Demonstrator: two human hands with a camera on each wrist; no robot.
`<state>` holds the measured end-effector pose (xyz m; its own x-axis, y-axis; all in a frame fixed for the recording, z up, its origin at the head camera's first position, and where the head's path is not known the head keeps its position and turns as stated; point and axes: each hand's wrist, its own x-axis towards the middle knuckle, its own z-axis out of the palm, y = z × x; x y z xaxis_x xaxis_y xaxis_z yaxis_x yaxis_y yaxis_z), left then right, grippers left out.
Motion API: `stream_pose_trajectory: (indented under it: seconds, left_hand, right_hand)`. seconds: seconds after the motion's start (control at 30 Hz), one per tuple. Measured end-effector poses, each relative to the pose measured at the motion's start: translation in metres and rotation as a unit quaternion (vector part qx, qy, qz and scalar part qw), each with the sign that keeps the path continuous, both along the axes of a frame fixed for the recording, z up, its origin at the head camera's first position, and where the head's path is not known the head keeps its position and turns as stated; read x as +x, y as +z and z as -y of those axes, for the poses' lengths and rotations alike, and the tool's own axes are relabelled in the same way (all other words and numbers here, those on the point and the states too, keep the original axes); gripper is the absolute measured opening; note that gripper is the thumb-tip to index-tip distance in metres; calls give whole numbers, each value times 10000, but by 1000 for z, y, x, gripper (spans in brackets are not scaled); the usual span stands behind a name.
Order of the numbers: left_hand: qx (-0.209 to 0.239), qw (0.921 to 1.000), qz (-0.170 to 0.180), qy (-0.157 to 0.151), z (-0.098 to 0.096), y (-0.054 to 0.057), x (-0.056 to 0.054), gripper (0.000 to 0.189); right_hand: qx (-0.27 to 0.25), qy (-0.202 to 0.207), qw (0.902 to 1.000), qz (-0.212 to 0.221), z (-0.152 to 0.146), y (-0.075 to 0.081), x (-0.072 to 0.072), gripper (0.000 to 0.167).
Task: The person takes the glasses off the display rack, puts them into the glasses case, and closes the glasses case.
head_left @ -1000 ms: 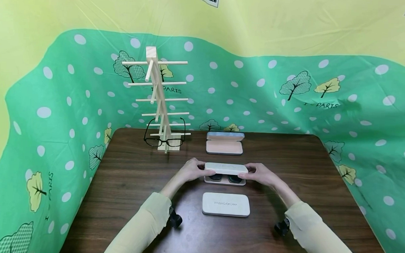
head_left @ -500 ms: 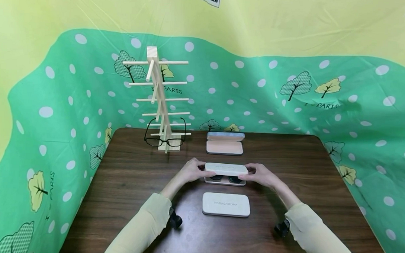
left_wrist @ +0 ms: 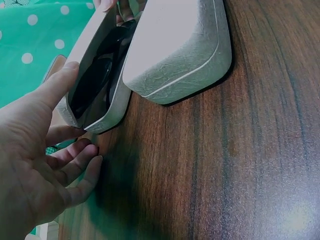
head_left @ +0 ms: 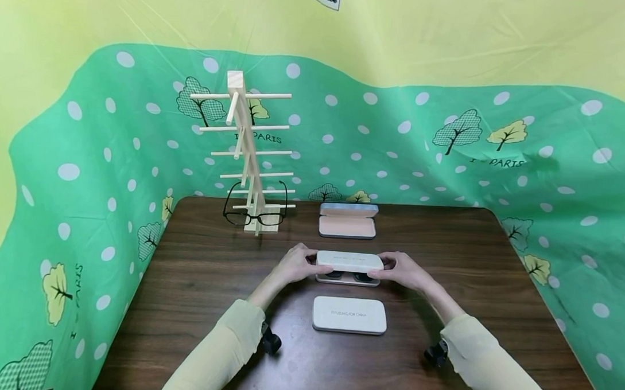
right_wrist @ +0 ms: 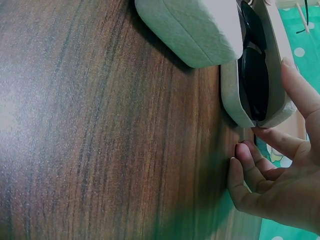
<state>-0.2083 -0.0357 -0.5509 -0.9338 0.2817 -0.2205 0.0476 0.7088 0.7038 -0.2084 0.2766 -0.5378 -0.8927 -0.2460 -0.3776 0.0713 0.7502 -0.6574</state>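
Observation:
A white glasses case [head_left: 349, 261] in the middle of the table is partly open, its lid tilted over the base. Inside lie dark sunglasses [left_wrist: 92, 85], visible between lid and base in both wrist views. My left hand [head_left: 296, 263] holds the lid at its left end, thumb on the front edge and index finger at the corner by the hinge. At the right end my right hand [head_left: 405, 270] grips the lid the same way. The other fingers of both hands bend loosely off the case.
Nearer the front lies a closed white glasses case [head_left: 349, 315]. Behind stands an open case [head_left: 347, 227] with a pink lining and bluish lid. A wooden rack [head_left: 247, 152] at back left carries black-framed glasses [head_left: 255, 218]. A patterned cloth [head_left: 397, 140] surrounds the table.
The lid has come down slightly, so less of the sunglasses shows in the head view. Both hands keep their hold on its ends.

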Motion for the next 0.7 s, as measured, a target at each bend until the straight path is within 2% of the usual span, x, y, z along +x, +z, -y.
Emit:
stream_pose_trajectory:
  seconds: [0.7]
  left_hand:
    - [-275,9994,-188,3,-2,-4,2,89]
  right_hand:
    - [141,-2,9996,-233,1,-1,0,81]
